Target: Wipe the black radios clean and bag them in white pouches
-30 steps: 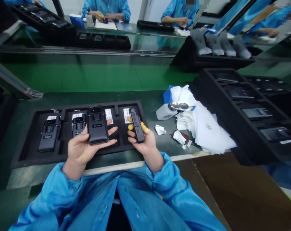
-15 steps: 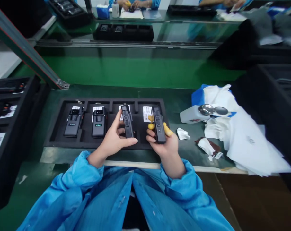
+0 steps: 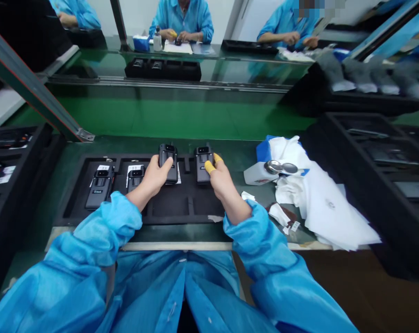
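My left hand (image 3: 157,175) is closed around a black handheld device (image 3: 168,162), thumb on its face. With yellow covers on the fingertips, my right hand (image 3: 219,176) grips a second black handheld device (image 3: 203,173). Both are held face up over the right half of a black foam tray (image 3: 168,213). In the tray's left half lie two similar devices: one in the far-left compartment (image 3: 100,187) and another (image 3: 136,173) partly covered by my left forearm. White printed labels show beside the devices.
Right of the tray stand a white bottle (image 3: 261,174) with a metal lid, a blue box (image 3: 264,150) of wipes and white paper sheets (image 3: 329,203). Dark trays flank the bench left (image 3: 29,194) and right (image 3: 334,152). Co-workers in blue sit across the glass partition.
Both hands have moved away from me, toward the tray's far edge. The two devices have turned from side-on to face up. The head view has tilted up, showing more of the co-workers.
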The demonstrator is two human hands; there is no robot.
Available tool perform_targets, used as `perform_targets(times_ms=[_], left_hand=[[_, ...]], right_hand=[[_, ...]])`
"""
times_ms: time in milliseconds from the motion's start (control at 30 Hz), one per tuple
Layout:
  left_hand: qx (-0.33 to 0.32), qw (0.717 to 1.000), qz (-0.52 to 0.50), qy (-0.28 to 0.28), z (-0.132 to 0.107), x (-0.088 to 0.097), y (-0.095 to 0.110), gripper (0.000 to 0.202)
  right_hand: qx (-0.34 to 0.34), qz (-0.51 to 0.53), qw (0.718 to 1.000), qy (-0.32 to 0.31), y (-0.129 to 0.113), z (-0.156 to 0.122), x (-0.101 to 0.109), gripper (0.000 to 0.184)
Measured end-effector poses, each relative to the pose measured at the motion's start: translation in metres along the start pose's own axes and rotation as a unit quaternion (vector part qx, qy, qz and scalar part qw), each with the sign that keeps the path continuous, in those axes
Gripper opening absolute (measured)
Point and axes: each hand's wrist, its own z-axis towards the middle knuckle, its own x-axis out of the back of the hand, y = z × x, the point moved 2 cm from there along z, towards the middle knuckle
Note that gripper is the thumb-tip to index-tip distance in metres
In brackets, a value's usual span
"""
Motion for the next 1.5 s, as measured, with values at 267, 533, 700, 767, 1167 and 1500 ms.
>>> perform_targets(times_ms=[267, 533, 700, 767, 1167, 1500], left_hand=[[-0.06, 0.995, 0.077, -0.011, 0.002, -0.004, -0.013, 0.025], [-0.118, 0.987, 0.104, -0.004, -0.009, 0.007, -0.004, 0.056], [-0.232, 0.94, 0.241, 0.058, -0.042, 0.078, 0.006, 0.049], [-0.169, 0.916, 0.358, 0.063, -0.056, 0.095, 0.002, 0.061], [-0.003, 0.917, 0.397, -0.033, -0.052, 0.097, -0.006, 0.096], [0.084, 0.988, -0.127, -0.019, -0.048, 0.101, -0.031, 0.105]], right_hand=[[-0.023, -0.159, 0.986, 0.036, 0.003, -0.007, -0.007, 0.062], [0.063, -0.188, 0.979, 0.056, -0.011, -0.015, 0.001, 0.055], [0.158, -0.138, 0.978, 0.008, -0.041, -0.054, 0.0, 0.051], [0.188, -0.138, 0.972, -0.042, -0.054, -0.073, -0.015, 0.047], [0.11, -0.159, 0.953, -0.233, -0.058, -0.096, -0.104, 0.05], [-0.052, 0.134, 0.949, -0.282, -0.06, -0.098, -0.112, 0.071]])
